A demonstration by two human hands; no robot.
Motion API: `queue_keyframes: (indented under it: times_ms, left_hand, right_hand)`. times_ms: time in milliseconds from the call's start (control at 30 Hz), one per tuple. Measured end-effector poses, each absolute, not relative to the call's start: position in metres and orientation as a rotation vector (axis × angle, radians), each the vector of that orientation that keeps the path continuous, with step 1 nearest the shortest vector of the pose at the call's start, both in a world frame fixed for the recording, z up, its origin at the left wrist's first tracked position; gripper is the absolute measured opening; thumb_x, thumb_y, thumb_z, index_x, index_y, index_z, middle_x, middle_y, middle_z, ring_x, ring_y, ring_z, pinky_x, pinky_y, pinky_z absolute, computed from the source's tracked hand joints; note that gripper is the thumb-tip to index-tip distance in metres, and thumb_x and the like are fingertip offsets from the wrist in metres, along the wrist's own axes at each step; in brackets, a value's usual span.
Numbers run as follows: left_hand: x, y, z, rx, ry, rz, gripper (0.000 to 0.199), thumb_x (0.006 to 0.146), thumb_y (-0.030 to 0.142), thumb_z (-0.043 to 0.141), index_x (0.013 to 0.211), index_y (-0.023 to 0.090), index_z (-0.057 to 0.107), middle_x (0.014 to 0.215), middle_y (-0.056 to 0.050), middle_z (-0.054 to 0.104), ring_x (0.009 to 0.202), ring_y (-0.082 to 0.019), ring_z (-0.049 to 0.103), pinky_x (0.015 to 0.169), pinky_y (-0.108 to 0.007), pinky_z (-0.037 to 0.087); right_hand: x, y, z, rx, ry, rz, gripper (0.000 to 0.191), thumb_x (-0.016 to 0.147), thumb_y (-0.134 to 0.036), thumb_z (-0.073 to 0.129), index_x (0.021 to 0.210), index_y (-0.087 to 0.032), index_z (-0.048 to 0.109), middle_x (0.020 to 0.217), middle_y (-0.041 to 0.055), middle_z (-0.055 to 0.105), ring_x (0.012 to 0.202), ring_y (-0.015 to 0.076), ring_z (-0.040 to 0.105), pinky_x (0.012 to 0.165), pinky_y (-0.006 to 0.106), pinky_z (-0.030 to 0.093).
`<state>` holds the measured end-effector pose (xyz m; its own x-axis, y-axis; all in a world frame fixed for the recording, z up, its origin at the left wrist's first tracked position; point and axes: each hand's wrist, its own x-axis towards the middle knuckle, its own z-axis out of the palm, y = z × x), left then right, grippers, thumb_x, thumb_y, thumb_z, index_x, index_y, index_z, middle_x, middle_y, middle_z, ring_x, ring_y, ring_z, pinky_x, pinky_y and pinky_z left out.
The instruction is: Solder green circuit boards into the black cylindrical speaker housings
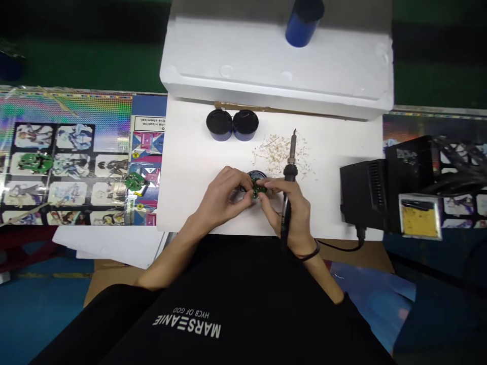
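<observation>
A small green circuit board (257,191) is pinched between the fingertips of both hands, low over the white board. My left hand (231,195) is closed on its left edge. On the other side, my right hand (291,208) grips the same circuit board with thumb and fingertips. That hand also carries a soldering iron (291,170), its tip pointing away from me. Just behind the circuit board, a round black-rimmed part (257,174) shows partly, the rest hidden by my fingers.
Two dark blue cylinders (233,125) with black tops stand behind my hands. Crumbs (281,152) are scattered ahead. A foam block (277,71) bears another blue cylinder (304,23). At right are a black soldering station (363,192) and yellow sponge tray (420,218). Circuit boards (136,182) lie left.
</observation>
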<state>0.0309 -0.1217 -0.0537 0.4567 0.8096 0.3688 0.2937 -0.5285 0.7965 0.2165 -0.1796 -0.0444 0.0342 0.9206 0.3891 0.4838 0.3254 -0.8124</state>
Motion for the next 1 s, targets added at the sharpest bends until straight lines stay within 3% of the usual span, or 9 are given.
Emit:
queue_keyframes:
  times_ms: [133, 233, 367, 533, 733, 767, 833, 900, 1000]
  left_hand:
    - [0.025, -0.119, -0.050, 2.062, 0.886, 0.954, 0.006, 0.099, 0.020, 0.067, 0.094, 0.020, 0.066, 0.097, -0.005, 0.075, 0.096, -0.020, 0.066, 0.086, -0.035, 0.054]
    - [0.019, -0.114, -0.047, 2.053, 0.839, 0.869, 0.005, 0.101, 0.023, 0.068, 0.097, 0.020, 0.068, 0.100, -0.005, 0.075, 0.099, -0.020, 0.066, 0.089, -0.036, 0.054]
    - [0.011, -0.105, -0.044, 2.053, 0.731, 0.767, 0.008, 0.104, 0.027, 0.067, 0.103, 0.020, 0.070, 0.105, -0.006, 0.076, 0.104, -0.021, 0.067, 0.094, -0.036, 0.053]
    - [0.006, -0.092, -0.037, 2.194, 0.580, 0.642, 0.013, 0.107, 0.028, 0.060, 0.107, 0.020, 0.071, 0.112, -0.009, 0.074, 0.110, -0.023, 0.065, 0.096, -0.037, 0.053]
    - [0.009, -0.080, -0.029, 2.338, 0.482, 0.558, 0.017, 0.107, 0.028, 0.058, 0.104, 0.019, 0.072, 0.107, -0.010, 0.074, 0.102, -0.024, 0.064, 0.090, -0.037, 0.052]
    - [0.010, -0.079, -0.029, 2.342, 0.479, 0.554, 0.016, 0.107, 0.027, 0.058, 0.104, 0.019, 0.072, 0.107, -0.010, 0.074, 0.101, -0.024, 0.064, 0.090, -0.037, 0.052]
    - [0.011, -0.078, -0.029, 2.347, 0.474, 0.548, 0.016, 0.106, 0.026, 0.058, 0.102, 0.019, 0.071, 0.107, -0.010, 0.074, 0.100, -0.024, 0.064, 0.090, -0.037, 0.051]
    - [0.011, -0.077, -0.029, 2.351, 0.463, 0.541, 0.016, 0.106, 0.025, 0.057, 0.101, 0.019, 0.071, 0.106, -0.009, 0.074, 0.100, -0.023, 0.064, 0.090, -0.037, 0.051]
    - [0.011, -0.076, -0.031, 2.339, 0.447, 0.551, 0.016, 0.105, 0.024, 0.057, 0.101, 0.019, 0.071, 0.106, -0.009, 0.075, 0.100, -0.023, 0.064, 0.090, -0.037, 0.052]
  right_hand:
    - [0.209, -0.176, -0.050, -1.342, -1.648, 0.434, 0.028, 0.096, -0.013, 0.072, 0.118, -0.029, 0.064, 0.105, 0.0012, 0.076, 0.091, 0.0203, 0.069, 0.084, 0.039, 0.060]
    - [0.207, -0.176, -0.048, -1.345, -1.651, 0.437, 0.031, 0.095, -0.011, 0.071, 0.118, -0.029, 0.062, 0.101, 0.0000, 0.074, 0.088, 0.0196, 0.065, 0.082, 0.037, 0.059]
    - [0.209, -0.182, -0.048, -1.326, -1.668, 0.440, 0.033, 0.095, -0.008, 0.067, 0.120, -0.028, 0.062, 0.100, 0.0007, 0.074, 0.090, 0.0208, 0.065, 0.082, 0.039, 0.060]
    - [0.219, -0.187, -0.056, -1.280, -1.722, 0.443, 0.036, 0.095, -0.010, 0.070, 0.125, -0.027, 0.062, 0.113, 0.0058, 0.075, 0.105, 0.0257, 0.070, 0.091, 0.047, 0.060]
    - [0.225, -0.196, -0.048, -1.310, -1.633, 0.534, 0.029, 0.099, -0.014, 0.068, 0.124, -0.027, 0.063, 0.120, 0.0078, 0.077, 0.114, 0.0263, 0.073, 0.102, 0.050, 0.057]
    - [0.225, -0.199, -0.044, -1.311, -1.572, 0.577, 0.023, 0.102, -0.018, 0.065, 0.124, -0.027, 0.064, 0.116, 0.0074, 0.078, 0.109, 0.0253, 0.074, 0.098, 0.048, 0.059]
    - [0.226, -0.206, -0.035, -1.282, -1.396, 0.674, 0.021, 0.107, -0.031, 0.058, 0.127, -0.028, 0.063, 0.098, 0.0045, 0.079, 0.083, 0.0214, 0.074, 0.075, 0.039, 0.060]
    - [0.228, -0.213, -0.027, -1.240, -1.191, 0.744, 0.032, 0.106, -0.044, 0.058, 0.134, -0.031, 0.059, 0.082, 0.0002, 0.073, 0.058, 0.0176, 0.062, 0.051, 0.030, 0.047]
    - [0.236, -0.226, -0.019, -1.258, -1.013, 0.761, 0.038, 0.096, -0.048, 0.068, 0.130, -0.032, 0.062, 0.082, 0.0000, 0.071, 0.051, 0.0160, 0.055, 0.041, 0.026, 0.035]
